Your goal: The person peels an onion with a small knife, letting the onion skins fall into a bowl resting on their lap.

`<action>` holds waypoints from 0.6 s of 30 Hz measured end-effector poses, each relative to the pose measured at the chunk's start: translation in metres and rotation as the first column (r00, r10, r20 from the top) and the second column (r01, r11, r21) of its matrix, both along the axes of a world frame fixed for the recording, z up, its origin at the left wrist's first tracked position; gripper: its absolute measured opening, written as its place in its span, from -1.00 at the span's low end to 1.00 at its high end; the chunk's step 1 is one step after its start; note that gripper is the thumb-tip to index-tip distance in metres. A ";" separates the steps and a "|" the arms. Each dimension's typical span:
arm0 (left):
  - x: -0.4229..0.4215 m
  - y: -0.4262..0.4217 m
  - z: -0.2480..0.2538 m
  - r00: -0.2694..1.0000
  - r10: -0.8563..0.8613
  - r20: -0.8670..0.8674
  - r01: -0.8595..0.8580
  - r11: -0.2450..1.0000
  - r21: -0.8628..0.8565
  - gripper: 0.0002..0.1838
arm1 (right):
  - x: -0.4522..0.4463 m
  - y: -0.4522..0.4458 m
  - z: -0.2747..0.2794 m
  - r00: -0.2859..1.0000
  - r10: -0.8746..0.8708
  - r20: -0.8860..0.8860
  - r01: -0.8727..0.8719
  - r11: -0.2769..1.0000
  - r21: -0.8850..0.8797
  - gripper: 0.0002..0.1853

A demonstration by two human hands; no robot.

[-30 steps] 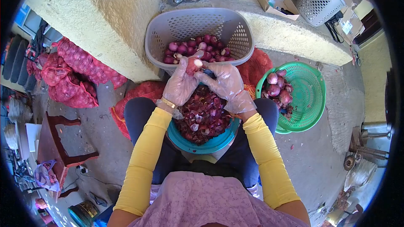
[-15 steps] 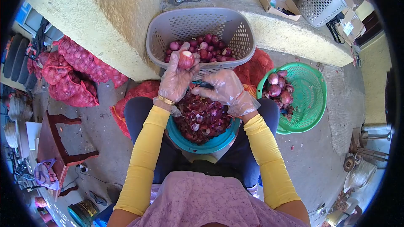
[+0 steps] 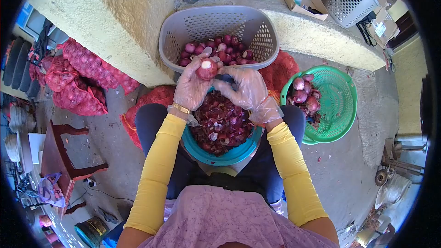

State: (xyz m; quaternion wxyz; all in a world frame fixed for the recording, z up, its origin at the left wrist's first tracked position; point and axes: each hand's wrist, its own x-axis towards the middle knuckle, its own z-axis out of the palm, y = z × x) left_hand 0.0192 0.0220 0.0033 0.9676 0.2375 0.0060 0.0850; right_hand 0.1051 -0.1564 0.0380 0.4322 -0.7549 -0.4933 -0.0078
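Observation:
My left hand (image 3: 194,86), in a clear plastic glove, holds a red onion (image 3: 206,70) whose cut, pale end faces up. Close beside it, touching or nearly touching the onion, my right hand (image 3: 245,89) is gloved too. Its curled fingers close on a small dark tool (image 3: 225,79), mostly hidden, with no blade that I can make out. Below both hands, a blue basin (image 3: 223,160) between my knees is filled with onion skins (image 3: 220,126). Just beyond them, a grey-brown perforated basket (image 3: 167,32) contains several peeled-looking red onions (image 3: 227,48).
At right a green colander (image 3: 337,105) holds several unpeeled onions (image 3: 301,96). Red mesh sacks (image 3: 78,89) of onions lie at left beside a yellow wall (image 3: 119,18). A wooden stool (image 3: 69,156) lies tipped over. An open cardboard box (image 3: 303,2) rests on the ledge.
My right hand has moved up and left to the onion, bringing the dark tool along. The onion has turned and come slightly nearer, its cut end facing up more.

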 end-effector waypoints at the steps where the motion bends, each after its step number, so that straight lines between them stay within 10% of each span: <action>1: 0.000 -0.001 0.002 1.000 0.001 0.000 -0.001 1.000 0.000 -0.57 | -0.001 0.001 -0.001 0.998 -0.069 -0.008 0.069 0.998 0.015 -0.52; 18: -0.001 -0.003 -0.001 0.998 -0.057 0.023 0.056 0.996 0.068 -0.62 | 0.003 0.000 -0.004 0.980 -0.188 0.065 0.192 0.979 -0.070 -0.54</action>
